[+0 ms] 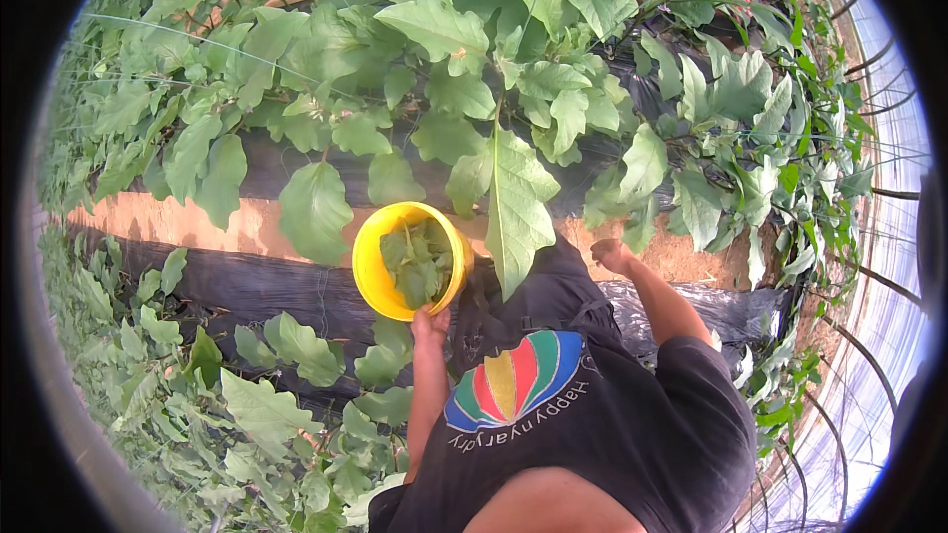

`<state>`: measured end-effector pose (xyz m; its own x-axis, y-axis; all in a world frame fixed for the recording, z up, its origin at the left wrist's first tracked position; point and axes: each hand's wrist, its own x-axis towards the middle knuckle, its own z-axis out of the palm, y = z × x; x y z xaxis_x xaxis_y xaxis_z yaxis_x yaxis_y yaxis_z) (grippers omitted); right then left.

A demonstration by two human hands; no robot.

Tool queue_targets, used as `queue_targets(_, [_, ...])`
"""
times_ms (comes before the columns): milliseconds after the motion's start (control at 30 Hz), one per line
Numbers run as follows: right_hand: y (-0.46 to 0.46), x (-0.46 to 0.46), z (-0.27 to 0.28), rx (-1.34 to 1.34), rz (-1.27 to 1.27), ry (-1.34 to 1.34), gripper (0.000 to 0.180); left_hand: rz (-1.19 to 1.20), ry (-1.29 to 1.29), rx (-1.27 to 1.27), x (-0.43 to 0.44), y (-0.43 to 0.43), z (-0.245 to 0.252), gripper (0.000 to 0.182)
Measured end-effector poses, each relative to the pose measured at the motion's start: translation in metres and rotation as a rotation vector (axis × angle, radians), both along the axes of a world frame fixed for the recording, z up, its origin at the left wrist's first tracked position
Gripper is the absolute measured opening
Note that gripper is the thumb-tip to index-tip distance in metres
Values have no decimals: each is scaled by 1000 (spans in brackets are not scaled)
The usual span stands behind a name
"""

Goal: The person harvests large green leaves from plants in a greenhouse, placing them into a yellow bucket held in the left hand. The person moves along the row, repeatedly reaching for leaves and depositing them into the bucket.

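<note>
My left hand [431, 324] grips the near rim of a yellow plastic bucket [368, 289], which is tilted so its mouth faces up at me. Green leaves [422, 259] lie inside the bucket. My right hand [610, 255] is out to the right at the end of a bent arm, near the low eggplant leaves; its fingers look curled, and whether anything is between them cannot be told. A large eggplant leaf [518, 200] hangs between the bucket and my right hand.
Leafy eggplant plants [437, 22] stand ahead and at the lower left, with thin strings [222, 47] across them. Black plastic mulch [252, 292] covers the beds beside a bare soil path [185, 226]. A hooped plastic greenhouse wall [881, 237] curves along the right.
</note>
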<state>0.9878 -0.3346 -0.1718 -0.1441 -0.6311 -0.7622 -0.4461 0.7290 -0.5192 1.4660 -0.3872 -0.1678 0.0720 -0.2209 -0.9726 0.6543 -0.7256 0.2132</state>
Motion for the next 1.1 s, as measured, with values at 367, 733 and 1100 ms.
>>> queue_targets(367, [-15, 28, 67, 103, -137, 23, 33, 51, -52, 83, 17, 1, -5, 25])
queue_targets(733, [-45, 40, 92, -31, -54, 22, 35, 101, -19, 74, 32, -15, -4, 22])
queue_targets(1100, [-62, 38, 82, -37, 113, 113, 33, 175, 9, 66, 49, -1, -8, 23])
